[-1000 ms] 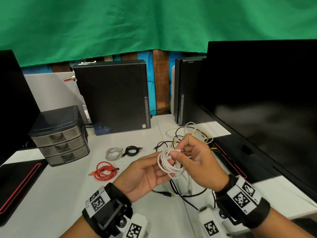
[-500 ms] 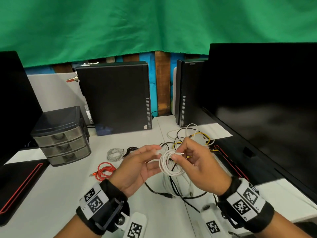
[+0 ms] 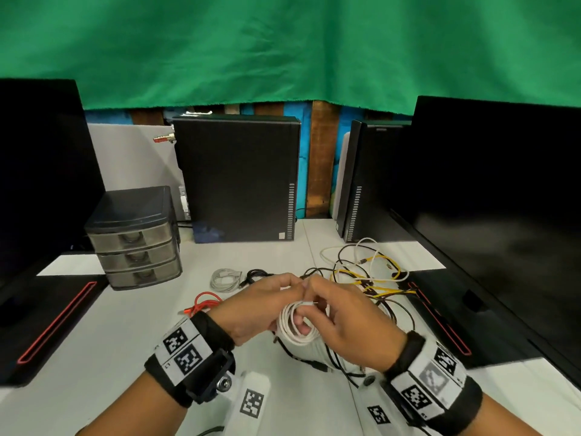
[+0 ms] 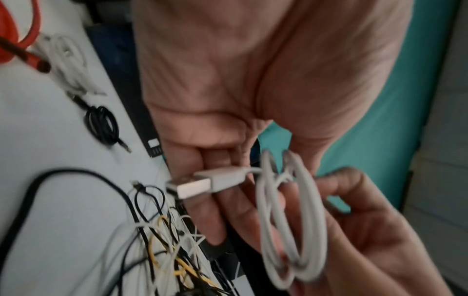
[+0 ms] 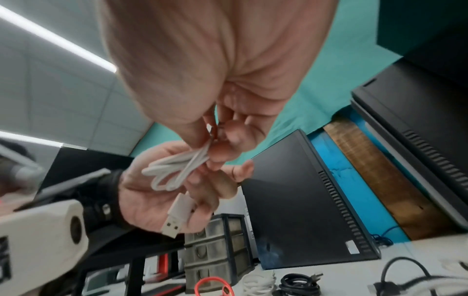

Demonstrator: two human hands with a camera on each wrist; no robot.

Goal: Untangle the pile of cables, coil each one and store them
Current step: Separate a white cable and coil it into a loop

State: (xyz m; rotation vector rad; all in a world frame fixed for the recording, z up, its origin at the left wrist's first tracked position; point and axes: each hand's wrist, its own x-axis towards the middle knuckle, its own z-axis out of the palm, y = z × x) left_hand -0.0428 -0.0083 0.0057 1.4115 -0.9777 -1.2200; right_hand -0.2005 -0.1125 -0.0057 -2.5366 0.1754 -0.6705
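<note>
White cable [image 3: 295,325] held above near-centre surface [image 3: 110,341], wound into small coil between both hands. Left hand [image 3: 257,313] curled round coil, USB plug [image 4: 202,183] lying across its fingers [image 4: 217,212]. Right hand [image 3: 345,325] pinching top of loops, other end apparently between fingertips [image 5: 228,140]. Judged light, soft, springy, smooth: loops liable to spring open if released. Best hold: across gathered strands, not by plug. Tangled pile [image 3: 367,278] remaining far right; three coils [image 3: 224,280] lying left.
</note>
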